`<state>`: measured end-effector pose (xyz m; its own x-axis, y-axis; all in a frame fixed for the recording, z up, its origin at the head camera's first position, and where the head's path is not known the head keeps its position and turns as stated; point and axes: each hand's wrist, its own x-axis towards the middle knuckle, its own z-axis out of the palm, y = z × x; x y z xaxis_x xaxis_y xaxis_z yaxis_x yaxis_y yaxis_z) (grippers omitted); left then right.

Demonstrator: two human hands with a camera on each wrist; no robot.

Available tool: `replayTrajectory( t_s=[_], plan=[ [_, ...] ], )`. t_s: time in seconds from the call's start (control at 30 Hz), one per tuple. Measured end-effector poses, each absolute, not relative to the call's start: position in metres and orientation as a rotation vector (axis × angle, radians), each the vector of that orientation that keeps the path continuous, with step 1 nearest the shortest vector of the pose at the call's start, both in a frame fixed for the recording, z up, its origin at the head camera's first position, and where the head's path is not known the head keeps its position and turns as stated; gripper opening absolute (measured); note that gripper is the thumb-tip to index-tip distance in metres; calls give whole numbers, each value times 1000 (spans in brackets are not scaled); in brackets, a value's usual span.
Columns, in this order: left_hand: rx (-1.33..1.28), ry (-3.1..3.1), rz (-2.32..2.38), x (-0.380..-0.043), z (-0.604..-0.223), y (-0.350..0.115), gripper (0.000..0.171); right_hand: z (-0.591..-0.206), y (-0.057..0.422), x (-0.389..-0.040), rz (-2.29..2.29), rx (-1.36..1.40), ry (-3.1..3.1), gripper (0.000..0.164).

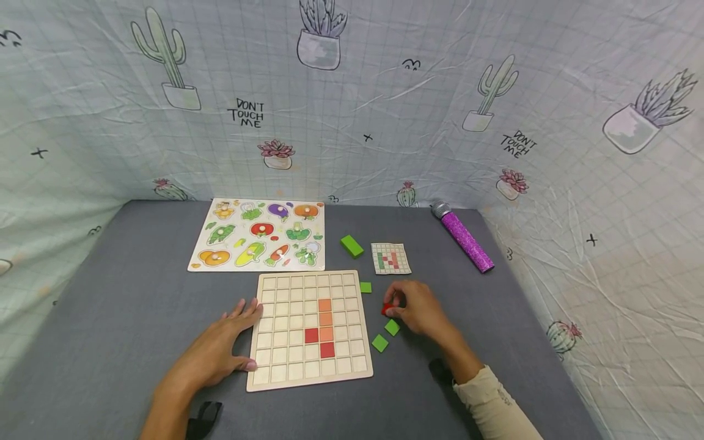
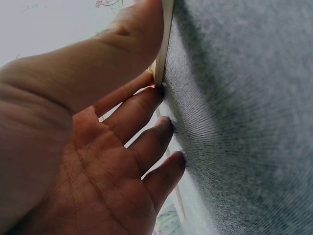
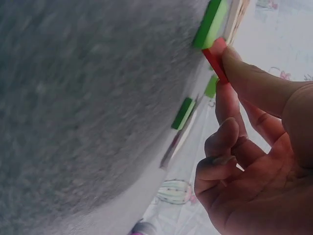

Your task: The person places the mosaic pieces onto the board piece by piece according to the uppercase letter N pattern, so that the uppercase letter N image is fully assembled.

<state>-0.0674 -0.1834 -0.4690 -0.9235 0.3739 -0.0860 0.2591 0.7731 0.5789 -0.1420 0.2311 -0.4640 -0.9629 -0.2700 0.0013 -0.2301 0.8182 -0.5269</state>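
Observation:
My left hand (image 1: 222,345) rests at the left edge of a wooden grid board (image 1: 280,370), fingers straight and spread, thumb and fingertips right at the rim. On the board lie two red tiles (image 1: 327,350) and a column of three orange tiles (image 1: 326,319). To the right of the board, my right hand (image 1: 419,308) pinches a red tile (image 3: 215,59) between thumb and fingertip, its other fingers curled. Near that hand lie loose green tiles (image 1: 380,343), and another green tile (image 1: 365,287) sits by the board's right edge.
A small pattern card (image 1: 407,269) lies behind the right hand, with a green block (image 1: 352,246) to its left. A vegetable puzzle board (image 1: 236,232) stands behind the grid board. At the back right is a purple glitter microphone (image 1: 467,241). A printed cloth (image 1: 352,165) borders the grey table (image 1: 137,275).

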Motion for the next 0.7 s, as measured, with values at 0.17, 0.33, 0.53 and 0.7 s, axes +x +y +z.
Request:
replayTrajectory(
  t_s=[0.17, 0.33, 0.53, 0.7],
  plan=[
    [497, 2775, 854, -67, -469, -183, 108, -462, 223, -138, -917, -400, 2907, 22],
    [498, 2775, 856, -68, -470, -183, 108, -457, 210, -131, -990, -409, 2869, 21],
    [503, 2771, 871, -68, -470, -183, 108, -453, 191, -127, -993, -466, 2858, 19],
    [503, 2766, 876, -68, -471, -183, 108, -446, 174, -125, -1022, -534, 2833, 18]
  ],
)
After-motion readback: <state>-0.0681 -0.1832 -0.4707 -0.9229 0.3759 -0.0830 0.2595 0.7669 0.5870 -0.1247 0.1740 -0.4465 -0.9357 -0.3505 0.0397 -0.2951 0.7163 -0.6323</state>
